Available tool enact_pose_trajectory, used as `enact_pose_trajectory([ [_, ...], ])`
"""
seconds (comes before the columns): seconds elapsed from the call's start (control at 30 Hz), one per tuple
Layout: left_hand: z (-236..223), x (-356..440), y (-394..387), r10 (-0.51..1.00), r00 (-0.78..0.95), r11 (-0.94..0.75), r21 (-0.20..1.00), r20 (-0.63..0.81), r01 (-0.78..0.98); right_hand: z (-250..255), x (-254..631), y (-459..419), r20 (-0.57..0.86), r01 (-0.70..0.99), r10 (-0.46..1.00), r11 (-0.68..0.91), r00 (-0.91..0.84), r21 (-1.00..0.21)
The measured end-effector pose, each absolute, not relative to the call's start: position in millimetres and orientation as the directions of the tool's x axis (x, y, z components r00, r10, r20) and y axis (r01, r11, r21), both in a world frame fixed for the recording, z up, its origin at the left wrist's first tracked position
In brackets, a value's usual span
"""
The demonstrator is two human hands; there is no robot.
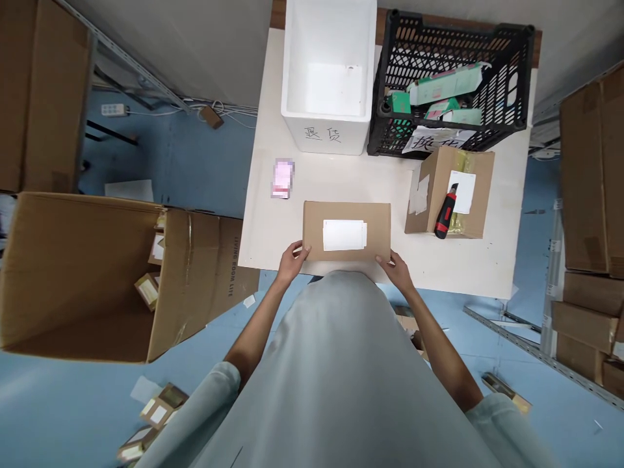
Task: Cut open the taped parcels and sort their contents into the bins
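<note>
A flat brown cardboard box point(312, 224) with a white label point(344, 234) facing up is at the table's front edge, close to my body. My left hand point(294, 259) grips its near left corner, thumb on top and fingers along the side. At the near right corner, my right hand point(395, 267) holds it the same way. To the right, a taped carton point(479, 195) stands on the table with a red and black utility knife point(444, 214) lying on top. A small pink, blurred item point(283, 178) lies to the left.
At the table's point(341, 179) back are a white foam bin point(325, 133) and a black plastic crate point(380, 117) holding green and white packages point(446, 84). A large open carton point(73, 273) stands on the left. Stacked boxes point(585, 318) are on the right; small boxes point(158, 413) lie on the floor.
</note>
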State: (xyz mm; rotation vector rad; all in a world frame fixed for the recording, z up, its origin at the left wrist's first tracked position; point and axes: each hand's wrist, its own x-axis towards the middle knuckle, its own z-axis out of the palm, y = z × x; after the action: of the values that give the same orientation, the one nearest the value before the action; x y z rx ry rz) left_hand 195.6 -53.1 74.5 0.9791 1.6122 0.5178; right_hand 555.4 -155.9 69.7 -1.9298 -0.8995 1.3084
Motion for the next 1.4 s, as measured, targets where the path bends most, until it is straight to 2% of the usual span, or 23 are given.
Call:
enact_pose_trajectory([
  [0.17, 80, 199, -67, 0.785, -0.076, 0.61, 0.744, -0.615, 0.273, 74, 543, -158, -0.522, 0.116, 0.801, -0.572, 0.294, -0.812],
  [0.27, 95, 205, -61, 0.832, -0.117, 0.555, 0.81, -0.543, 0.187, 88, 544, -150, -0.45, 0.16, 0.827, -0.522, 0.338, -0.838],
  [0.43, 135, 215, -28, 0.925, -0.114, 0.37, 0.927, -0.361, 0.067, 123, 552, -115, -0.237, 0.245, 0.875, -0.362, 0.423, -0.899],
  [0.57, 156, 214, -13, 0.954, -0.128, 0.286, 0.951, -0.271, 0.118, 150, 551, -90, -0.182, 0.211, 0.885, -0.293, 0.428, -0.932],
  [0.67, 157, 208, -14, 0.957, -0.17, 0.267, 0.946, -0.237, 0.184, 159, 548, -85, -0.182, 0.233, 0.888, -0.3, 0.421, -0.925],
  [0.83, 136, 193, -18, 0.946, -0.184, 0.307, 0.916, -0.266, 0.258, 148, 539, -91, -0.235, 0.248, 0.892, -0.346, 0.387, -0.905],
  [0.97, 115, 187, -17, 0.916, -0.174, 0.399, 0.859, -0.361, 0.32, 128, 531, -98, -0.329, 0.255, 0.911, -0.389, 0.248, -0.885],
  [1.03, 110, 190, -15, 0.914, -0.185, 0.406, 0.83, -0.362, 0.383, 123, 534, -103, -0.347, 0.294, 0.912, -0.4, 0.217, -0.868],
  [1.13, 112, 208, -14, 0.964, -0.191, 0.262, 0.798, -0.187, 0.542, 125, 556, -109, -0.243, 0.446, 0.916, -0.371, 0.318, -0.815],
  [1.2, 119, 231, -14, 0.991, -0.117, 0.12, 0.788, -0.062, 0.604, 130, 582, -109, -0.109, 0.572, 0.901, -0.355, 0.42, -0.739],
  [1.27, 129, 263, -13, 1.0, 0.001, -0.002, 0.796, 0.001, 0.606, 134, 613, -105, -0.001, 0.656, 0.859, -0.392, 0.512, -0.645],
  [1.33, 138, 301, -11, 0.991, 0.13, -0.106, 0.803, 0.035, 0.587, 132, 641, -96, 0.035, 0.678, 0.809, -0.468, 0.587, -0.568],
  [1.4, 143, 342, -11, 0.962, 0.27, -0.196, 0.804, 0.045, 0.562, 125, 660, -85, 0.007, 0.659, 0.766, -0.548, 0.643, -0.516],
])
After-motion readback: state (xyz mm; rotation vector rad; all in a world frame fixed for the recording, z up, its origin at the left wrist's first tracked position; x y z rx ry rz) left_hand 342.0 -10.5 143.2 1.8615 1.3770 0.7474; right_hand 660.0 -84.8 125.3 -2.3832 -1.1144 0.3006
